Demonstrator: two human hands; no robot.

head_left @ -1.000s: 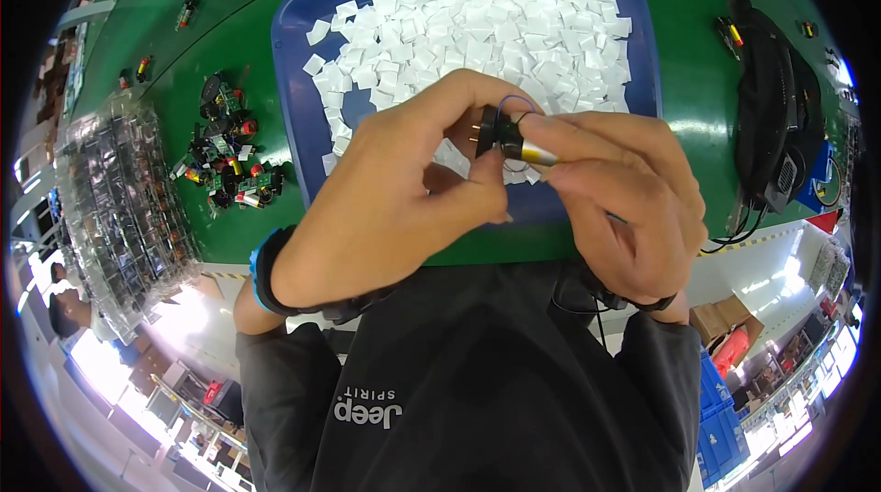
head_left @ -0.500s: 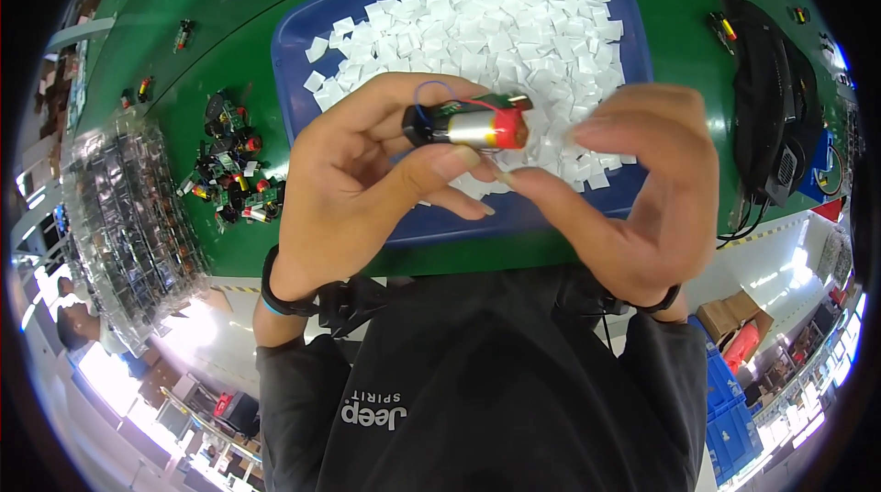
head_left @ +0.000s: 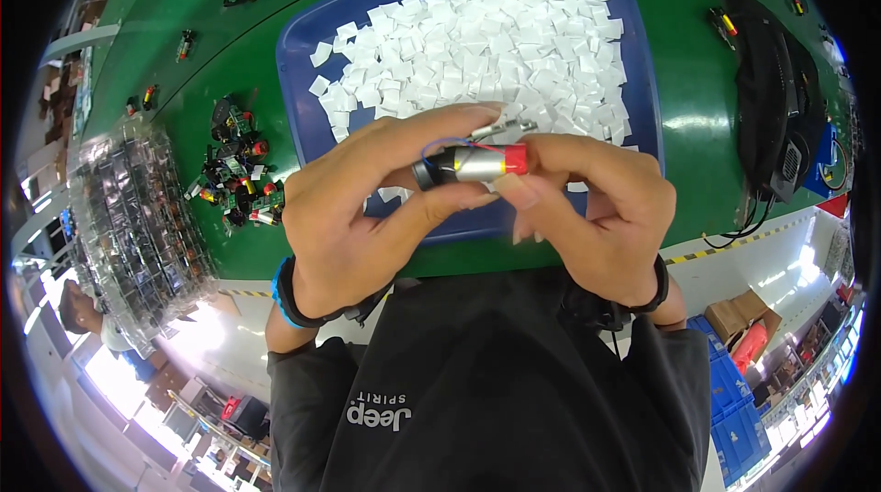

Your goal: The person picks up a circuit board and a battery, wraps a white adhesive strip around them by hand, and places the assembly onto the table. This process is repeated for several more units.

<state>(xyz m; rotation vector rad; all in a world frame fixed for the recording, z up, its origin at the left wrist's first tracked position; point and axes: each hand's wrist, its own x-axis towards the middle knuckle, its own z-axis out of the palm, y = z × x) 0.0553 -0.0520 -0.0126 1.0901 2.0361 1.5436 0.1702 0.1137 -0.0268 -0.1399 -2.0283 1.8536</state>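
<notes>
Above a blue plastic tray, left hand and right hand have fingers clamped on a wired silver-and-red cylinder (partly hiding the tray's flat white pieces). Left of the tray lie jumbled green circuit-board assemblies; to its right, a black bundle.
</notes>
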